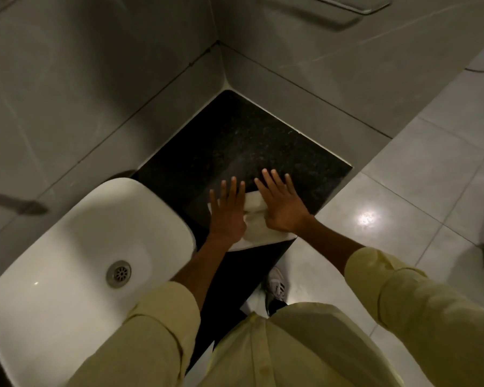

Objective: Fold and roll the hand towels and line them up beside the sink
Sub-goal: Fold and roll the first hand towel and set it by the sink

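A white hand towel [256, 219] lies on the black granite counter [243, 141] just right of the white sink [95, 247], near the counter's front edge. My left hand [226, 212] presses flat on the towel's left part, fingers spread. Pressed flat on its right part is my right hand [281, 203], fingers pointing toward the wall corner. The towel looks partly folded, with a thicker fold showing between the two hands. Much of the cloth is hidden under my palms.
Grey tiled walls meet in a corner behind the counter. A metal bar [347, 9] is fixed to the right wall. Light floor tiles [403, 191] lie to the right, and my shoe [275, 289] shows below the counter edge. The sink has a metal drain [118, 274].
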{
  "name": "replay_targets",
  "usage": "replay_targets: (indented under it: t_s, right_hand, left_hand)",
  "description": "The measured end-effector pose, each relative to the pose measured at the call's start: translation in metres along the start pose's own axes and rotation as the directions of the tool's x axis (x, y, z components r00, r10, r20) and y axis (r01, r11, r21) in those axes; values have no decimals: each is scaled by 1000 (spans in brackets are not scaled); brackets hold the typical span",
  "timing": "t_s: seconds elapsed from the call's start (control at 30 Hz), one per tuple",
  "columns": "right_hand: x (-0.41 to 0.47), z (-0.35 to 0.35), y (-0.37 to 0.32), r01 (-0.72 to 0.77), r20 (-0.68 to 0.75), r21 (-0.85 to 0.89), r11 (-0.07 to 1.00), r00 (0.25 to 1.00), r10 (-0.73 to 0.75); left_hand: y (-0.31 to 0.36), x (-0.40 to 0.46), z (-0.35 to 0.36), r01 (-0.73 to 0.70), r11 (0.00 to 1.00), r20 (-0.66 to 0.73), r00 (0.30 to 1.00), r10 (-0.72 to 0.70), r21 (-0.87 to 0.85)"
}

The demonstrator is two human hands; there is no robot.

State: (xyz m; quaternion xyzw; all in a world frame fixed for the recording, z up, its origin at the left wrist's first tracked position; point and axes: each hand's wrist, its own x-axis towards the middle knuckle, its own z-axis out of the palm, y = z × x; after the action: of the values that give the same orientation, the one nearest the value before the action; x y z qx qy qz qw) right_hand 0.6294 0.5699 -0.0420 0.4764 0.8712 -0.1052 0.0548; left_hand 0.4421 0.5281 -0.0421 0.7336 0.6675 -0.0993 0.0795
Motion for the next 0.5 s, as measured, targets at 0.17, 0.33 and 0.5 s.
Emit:
replay_targets:
  t_s: [0.17, 0.33, 0.5]
  right_hand:
    - [-45, 15, -16, 35, -121, 18, 999, 992, -32]
    - [-88, 22, -32, 7, -121, 37, 999, 993, -2]
    - [-79, -5, -31, -39, -105, 165, 985, 993, 57]
  left_hand:
    - [15, -48, 6, -41, 997, -81, 996, 36, -66]
    - [26, -91, 11, -41, 994, -22, 999, 39, -100]
    - [20, -85, -34, -26, 991, 1, 1000, 26, -128]
